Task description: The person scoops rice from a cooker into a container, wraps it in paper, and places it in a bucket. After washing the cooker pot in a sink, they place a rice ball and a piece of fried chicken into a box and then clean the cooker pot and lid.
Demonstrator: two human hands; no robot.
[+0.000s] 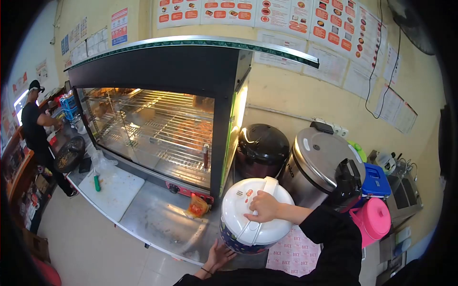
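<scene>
A rice cooker (281, 193) with a white lid and a dark blue patterned body stands at the front of the steel counter. My right hand (265, 207) is closed round the white carrying handle (247, 236) that crosses over its lid. Low at the cooker's left side is my left hand (219, 256), fingers stretched out and fingertips right by the base. Pink patterned paper (293, 252) lies to the right of the cooker, partly behind my right sleeve.
A lit glass food warmer (157, 131) fills the counter's back. Behind the cooker stand a dark round pot (262, 148) and a large steel cooker (317, 155). A green-handled knife (97, 181) rests on a white cutting board (117, 195). Far left, a person (36, 124) handles a dark pan.
</scene>
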